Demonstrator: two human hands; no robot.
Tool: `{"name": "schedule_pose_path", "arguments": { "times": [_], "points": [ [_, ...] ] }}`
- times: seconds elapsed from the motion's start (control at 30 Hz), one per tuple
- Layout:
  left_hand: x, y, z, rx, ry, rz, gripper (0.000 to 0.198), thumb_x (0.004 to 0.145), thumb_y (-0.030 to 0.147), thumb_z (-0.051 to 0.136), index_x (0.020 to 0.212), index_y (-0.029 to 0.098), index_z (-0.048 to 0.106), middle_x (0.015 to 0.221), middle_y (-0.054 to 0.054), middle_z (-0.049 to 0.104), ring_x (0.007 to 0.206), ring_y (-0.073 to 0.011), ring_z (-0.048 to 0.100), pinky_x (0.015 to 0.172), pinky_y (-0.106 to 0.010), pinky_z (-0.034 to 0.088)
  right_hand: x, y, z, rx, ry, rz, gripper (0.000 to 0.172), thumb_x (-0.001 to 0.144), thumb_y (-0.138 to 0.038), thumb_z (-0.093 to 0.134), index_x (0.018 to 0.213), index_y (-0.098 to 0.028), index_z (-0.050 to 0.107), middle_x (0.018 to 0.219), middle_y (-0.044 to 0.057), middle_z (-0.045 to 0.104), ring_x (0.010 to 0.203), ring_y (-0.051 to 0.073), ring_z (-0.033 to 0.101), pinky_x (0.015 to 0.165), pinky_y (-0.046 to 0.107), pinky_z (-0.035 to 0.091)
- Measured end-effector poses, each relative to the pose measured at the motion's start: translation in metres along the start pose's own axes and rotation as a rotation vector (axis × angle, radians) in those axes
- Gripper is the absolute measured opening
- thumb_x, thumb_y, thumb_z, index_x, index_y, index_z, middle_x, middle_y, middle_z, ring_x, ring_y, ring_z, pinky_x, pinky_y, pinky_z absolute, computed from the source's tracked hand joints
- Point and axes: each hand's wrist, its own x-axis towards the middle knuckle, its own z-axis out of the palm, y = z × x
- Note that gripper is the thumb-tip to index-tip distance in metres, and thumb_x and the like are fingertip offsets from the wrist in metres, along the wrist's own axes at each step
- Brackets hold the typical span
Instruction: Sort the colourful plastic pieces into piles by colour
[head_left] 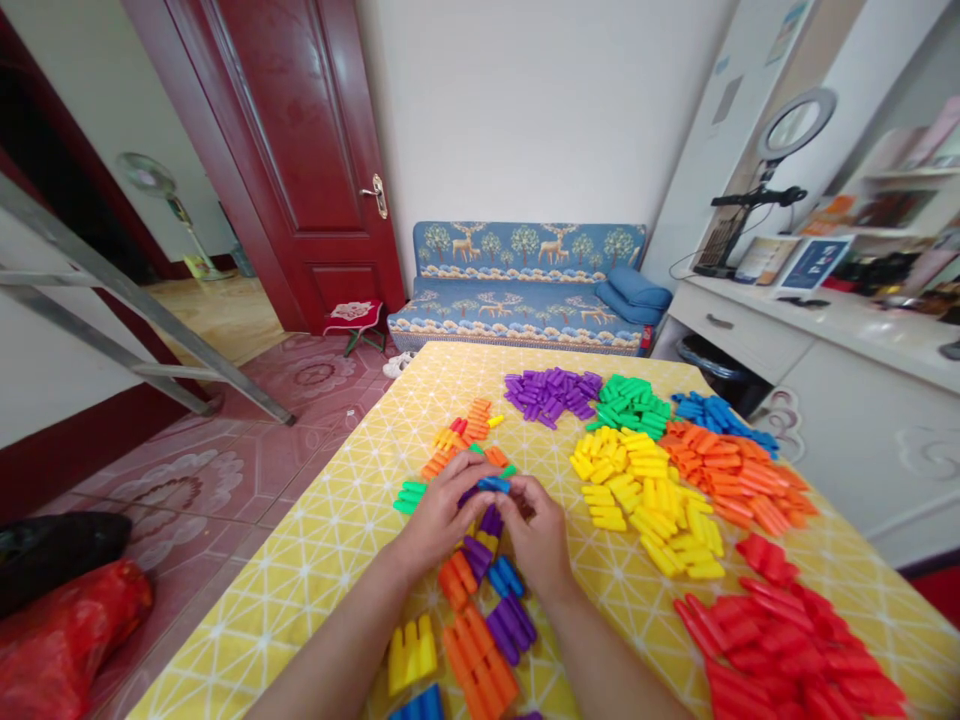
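Blue plastic piece (493, 485) is gripped between left hand (444, 505) and right hand (543, 535) fingertips; purple block (512, 628) between the forearms (341, 630) could be knocked askew if either arm is lowered.

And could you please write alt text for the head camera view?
A left hand and right hand hold a blue tube-like piece over a yellow patterned tablecloth. Small coloured clusters lie near them; larger colour-sorted piles spread rightward, and a blue deer-patterned sofa stands beyond.

No legible text or numbers.
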Motion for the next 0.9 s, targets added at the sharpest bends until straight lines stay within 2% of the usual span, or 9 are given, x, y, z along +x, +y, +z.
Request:
{"name": "schedule_pose_path", "arguments": {
  "times": [0.1, 0.17, 0.27, 0.33, 0.43, 0.53, 0.63, 0.77, 0.9],
  "points": [
    [-0.001, -0.015, -0.017, 0.051, 0.085, -0.101, 0.022, 0.088, 0.03, 0.054, 0.1, 0.019, 0.069, 0.097, -0.008, 0.066, 0.095, -0.0201, 0.059, 0.087, -0.033, 0.045, 0.009, 0.005, -0.009, 0.067, 0.181, 0.1, 0.02, 0.08, -0.038, 0.059, 0.078, -0.018, 0.056, 0.065, -0.003, 0.056, 0.059, 0.012, 0.051, 0.058, 0.023, 0.04],
    [-0.002, -0.022, -0.029, 0.013, 0.09, -0.167, 0.019, 0.084, 0.031, 0.059, 0.089, 0.016, 0.07, 0.086, -0.007, 0.068, 0.082, -0.0183, 0.061, 0.079, -0.03, 0.047, 0.014, 0.008, -0.012, 0.116, 0.234, 0.15, 0.023, 0.079, -0.04, 0.059, 0.074, -0.019, 0.053, 0.059, -0.005, 0.051, 0.055, 0.011, 0.048, 0.055, 0.022, 0.038],
    [-0.002, -0.016, -0.038, -0.104, -0.094, -0.238, 0.017, 0.077, 0.031, 0.067, 0.08, 0.014, 0.071, 0.077, -0.006, 0.068, 0.072, -0.0161, 0.062, 0.069, -0.027, 0.047, 0.017, 0.012, -0.011, 0.151, 0.226, 0.166, 0.025, 0.079, -0.042, 0.059, 0.072, -0.019, 0.051, 0.057, -0.006, 0.048, 0.054, 0.011, 0.047, 0.053, 0.022, 0.037],
    [0.0, -0.001, -0.037, -0.161, -0.273, -0.243, 0.018, 0.074, 0.029, 0.07, 0.085, 0.015, 0.071, 0.083, -0.006, 0.07, 0.076, -0.0164, 0.063, 0.071, -0.026, 0.048, 0.017, 0.013, -0.011, 0.158, 0.225, 0.165, 0.026, 0.078, -0.042, 0.06, 0.073, -0.019, 0.051, 0.057, -0.006, 0.048, 0.054, 0.011, 0.047, 0.053, 0.022, 0.037],
    [0.002, 0.028, -0.028, -0.146, -0.526, -0.135, 0.025, 0.07, 0.02, 0.071, 0.095, 0.019, 0.072, 0.095, -0.005, 0.07, 0.088, -0.0184, 0.063, 0.082, -0.028, 0.047, 0.017, 0.012, -0.011, 0.174, 0.243, 0.183, 0.026, 0.076, -0.043, 0.061, 0.074, -0.019, 0.052, 0.058, -0.006, 0.049, 0.054, 0.011, 0.047, 0.052, 0.022, 0.037],
    [0.001, 0.048, -0.011, -0.002, -0.66, -0.001, 0.042, 0.064, 0.005, 0.065, 0.1, 0.023, 0.071, 0.097, -0.003, 0.07, 0.095, -0.0197, 0.06, 0.091, -0.031, 0.043, 0.018, 0.01, -0.011, 0.173, 0.246, 0.193, 0.026, 0.076, -0.043, 0.062, 0.075, -0.018, 0.052, 0.059, -0.005, 0.05, 0.054, 0.011, 0.047, 0.052, 0.022, 0.037],
    [-0.004, 0.052, 0.006, 0.135, -0.663, 0.049, 0.041, 0.062, 0.001, 0.06, 0.094, 0.024, 0.072, 0.097, -0.003, 0.068, 0.095, -0.0204, 0.059, 0.09, -0.032, 0.041, 0.018, 0.011, -0.011, 0.166, 0.241, 0.182, 0.026, 0.076, -0.043, 0.062, 0.076, -0.019, 0.053, 0.058, -0.006, 0.05, 0.054, 0.011, 0.047, 0.052, 0.023, 0.037],
    [-0.007, 0.042, 0.021, 0.192, -0.611, 0.045, 0.034, 0.068, 0.006, 0.06, 0.094, 0.025, 0.071, 0.094, -0.004, 0.066, 0.092, -0.0209, 0.058, 0.082, -0.031, 0.043, 0.018, 0.014, -0.01, 0.161, 0.234, 0.173, 0.026, 0.076, -0.042, 0.062, 0.077, -0.018, 0.053, 0.059, -0.006, 0.051, 0.054, 0.011, 0.048, 0.053, 0.023, 0.039],
    [-0.004, 0.03, 0.02, 0.112, -0.426, -0.056, 0.037, 0.067, 0.002, 0.059, 0.096, 0.022, 0.069, 0.097, -0.005, 0.063, 0.092, -0.0191, 0.058, 0.082, -0.029, 0.044, 0.018, 0.016, -0.011, 0.222, 0.237, 0.169, 0.026, 0.079, -0.043, 0.061, 0.079, -0.018, 0.053, 0.061, -0.005, 0.05, 0.055, 0.011, 0.048, 0.055, 0.023, 0.039]
  ]
}}
